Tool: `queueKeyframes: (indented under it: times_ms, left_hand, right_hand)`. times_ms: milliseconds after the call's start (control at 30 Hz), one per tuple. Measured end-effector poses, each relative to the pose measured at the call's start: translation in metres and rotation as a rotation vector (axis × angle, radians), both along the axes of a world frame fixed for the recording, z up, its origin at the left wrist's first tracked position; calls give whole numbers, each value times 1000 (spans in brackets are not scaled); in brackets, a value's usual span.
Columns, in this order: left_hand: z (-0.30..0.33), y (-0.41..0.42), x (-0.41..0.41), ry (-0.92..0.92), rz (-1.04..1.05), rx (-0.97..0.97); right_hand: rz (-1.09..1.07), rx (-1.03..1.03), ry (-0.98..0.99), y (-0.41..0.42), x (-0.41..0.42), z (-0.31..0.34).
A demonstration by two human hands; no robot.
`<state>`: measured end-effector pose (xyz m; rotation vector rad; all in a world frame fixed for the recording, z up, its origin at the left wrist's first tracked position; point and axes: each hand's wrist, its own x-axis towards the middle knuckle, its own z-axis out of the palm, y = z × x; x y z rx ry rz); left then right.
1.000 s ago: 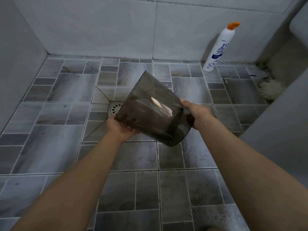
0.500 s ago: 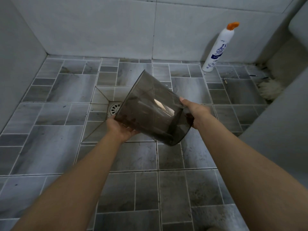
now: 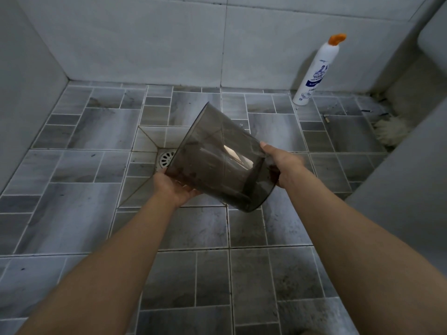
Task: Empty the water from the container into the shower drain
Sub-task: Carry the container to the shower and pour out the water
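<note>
A dark, see-through plastic container (image 3: 217, 158) is held tipped over the tiled shower floor, its open mouth pointing away and to the left, its base toward me. My left hand (image 3: 173, 186) supports it from below near the mouth. My right hand (image 3: 280, 163) grips the base end on the right. The round metal drain (image 3: 165, 158) lies in the floor just left of the container's mouth and is partly hidden behind it. I see no water stream.
A white cleaner bottle with an orange cap (image 3: 315, 71) stands against the back wall at the right. Something white and fluffy (image 3: 389, 130) lies in the right corner beside a grey ledge (image 3: 411, 175). Grey walls close the left and back sides.
The container and both hands have stayed almost still; the container sits very slightly lower and nearer the drain than a second ago.
</note>
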<state>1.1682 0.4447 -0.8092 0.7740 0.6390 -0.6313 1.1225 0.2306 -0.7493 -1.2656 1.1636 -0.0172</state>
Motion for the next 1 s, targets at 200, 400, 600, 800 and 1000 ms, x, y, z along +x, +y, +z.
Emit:
queueKeyframes:
  times_ms: [200, 400, 600, 800, 1000]
  left_hand:
    - [-1, 2, 0, -1, 12, 1]
    - [6, 1, -2, -9, 27, 0]
    - [10, -2, -3, -6, 33, -8]
    - [8, -3, -3, -10, 47, -10]
    - [0, -2, 0, -11, 64, -17]
  right_hand:
    - [8, -21, -8, 3, 0, 3]
    - [-13, -41, -16, 0, 3, 1]
    - [-29, -74, -29, 4, -2, 11]
    - [-57, -87, -37, 4, -2, 15]
    - [-82, -101, -55, 5, -2, 19]
